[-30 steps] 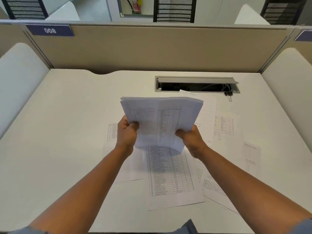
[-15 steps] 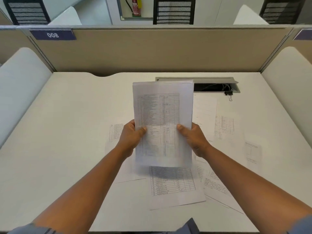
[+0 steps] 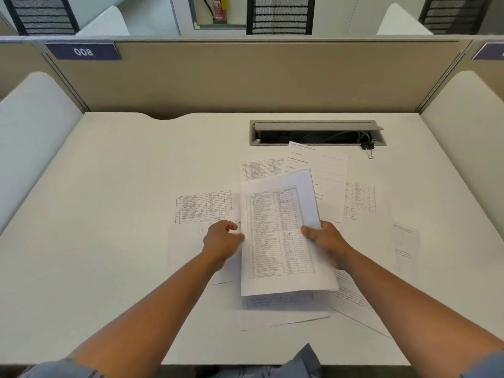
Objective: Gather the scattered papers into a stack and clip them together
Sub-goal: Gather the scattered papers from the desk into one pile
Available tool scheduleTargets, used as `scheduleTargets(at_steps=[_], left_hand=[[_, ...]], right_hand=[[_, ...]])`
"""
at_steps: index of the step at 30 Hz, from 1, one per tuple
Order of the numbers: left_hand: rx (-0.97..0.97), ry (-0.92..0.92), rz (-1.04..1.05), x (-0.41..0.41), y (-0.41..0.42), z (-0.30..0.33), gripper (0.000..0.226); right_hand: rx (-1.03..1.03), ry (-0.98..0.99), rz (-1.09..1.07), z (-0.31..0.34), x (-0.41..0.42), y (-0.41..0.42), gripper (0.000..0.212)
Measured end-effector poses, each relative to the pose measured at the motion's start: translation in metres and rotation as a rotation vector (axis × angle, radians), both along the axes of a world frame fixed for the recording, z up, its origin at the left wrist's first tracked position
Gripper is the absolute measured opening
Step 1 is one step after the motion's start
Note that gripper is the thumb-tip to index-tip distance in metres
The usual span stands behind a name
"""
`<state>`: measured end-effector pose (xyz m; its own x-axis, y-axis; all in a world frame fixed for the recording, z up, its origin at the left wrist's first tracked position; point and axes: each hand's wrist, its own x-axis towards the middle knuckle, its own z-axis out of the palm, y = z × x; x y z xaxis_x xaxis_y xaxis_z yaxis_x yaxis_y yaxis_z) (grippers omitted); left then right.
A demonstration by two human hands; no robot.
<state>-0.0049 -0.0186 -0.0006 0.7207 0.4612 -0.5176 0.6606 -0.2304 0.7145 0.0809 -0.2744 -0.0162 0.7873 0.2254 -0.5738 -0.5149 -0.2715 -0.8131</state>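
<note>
My left hand [image 3: 222,240], loosely curled, holds nothing beside the paper stack [image 3: 283,238]; my right hand [image 3: 326,241] pinches its right edge. Light, floppy, slippery sheets, I judge: grip both long edges. Loose papers [image 3: 203,207] surround it; binder clip [image 3: 367,147] far right.

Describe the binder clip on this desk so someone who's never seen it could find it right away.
Start at the grey cable slot set into the far side of the white desk. At the slot's right front corner sits the binder clip, small and black, with silver wire handles pointing toward the person. It is the only dark object on the desktop; everything near it is flat white paper.
</note>
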Motion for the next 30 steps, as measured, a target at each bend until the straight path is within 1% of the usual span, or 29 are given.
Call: scheduleTargets(at_steps=[1, 3, 6, 8, 10, 11, 13, 15, 17, 18, 21, 24, 25, 26, 27, 28, 30], left_hand=[[0.02, 0.046, -0.007, -0.001, 0.001, -0.004, 0.048], [-0.008, 0.095, 0.006, -0.001, 0.002, -0.007, 0.063], [-0.089, 0.105, 0.046, -0.002, 0.0, -0.006, 0.068], [-0.122, 0.117, 0.072, -0.003, -0.004, -0.008, 0.063], [-0.161, 0.134, 0.102, -0.003, -0.006, -0.013, 0.054], [-0.184, 0.144, 0.114, -0.003, -0.007, -0.016, 0.043], [-0.168, 0.148, 0.131, -0.001, -0.01, -0.019, 0.013], [-0.179, 0.134, 0.148, 0.002, -0.012, -0.02, 0.026], [-0.166, 0.141, 0.127, 0.004, -0.013, -0.02, 0.031], [-0.162, 0.141, 0.118, 0.005, -0.013, -0.02, 0.03], [-0.186, 0.124, 0.118, 0.004, -0.014, -0.021, 0.018], [-0.258, 0.106, 0.158, 0.001, -0.016, -0.023, 0.039], [-0.28, 0.115, 0.166, 0.001, -0.016, -0.024, 0.042], [-0.296, 0.12, 0.18, 0.002, -0.016, -0.027, 0.039], [-0.297, 0.131, 0.197, 0.003, -0.016, -0.026, 0.031], [-0.287, 0.137, 0.216, 0.004, -0.015, -0.028, 0.021], [-0.255, 0.167, 0.224, 0.007, -0.016, -0.03, 0.012]], right_hand=[[-0.012, 0.002, 0.001, -0.002, -0.001, -0.002, 0.019], [-0.038, 0.007, 0.011, -0.007, -0.002, -0.005, 0.024], [-0.053, 0.015, 0.022, -0.012, -0.004, -0.005, 0.022], [-0.058, 0.007, 0.027, -0.013, -0.004, -0.003, 0.019], [-0.068, 0.002, 0.033, -0.014, -0.005, -0.001, 0.017], [-0.076, 0.0, 0.038, -0.015, -0.005, 0.0, 0.018], [-0.101, -0.004, 0.049, -0.017, -0.006, 0.001, 0.024], [-0.124, -0.003, 0.056, -0.019, -0.006, 0.001, 0.027], [-0.126, -0.001, 0.06, -0.019, -0.007, 0.001, 0.026], [-0.124, -0.001, 0.058, -0.019, -0.007, 0.001, 0.025], [-0.126, -0.007, 0.054, -0.018, -0.008, 0.0, 0.027], [-0.126, -0.014, 0.048, -0.018, -0.009, -0.001, 0.025], [-0.127, -0.016, 0.048, -0.017, -0.01, -0.001, 0.024], [-0.128, -0.019, 0.048, -0.016, -0.01, -0.001, 0.023], [-0.13, -0.02, 0.05, -0.016, -0.01, -0.001, 0.024], [-0.131, -0.018, 0.052, -0.016, -0.01, 0.0, 0.024], [-0.135, -0.019, 0.06, -0.015, -0.01, 0.0, 0.025]])
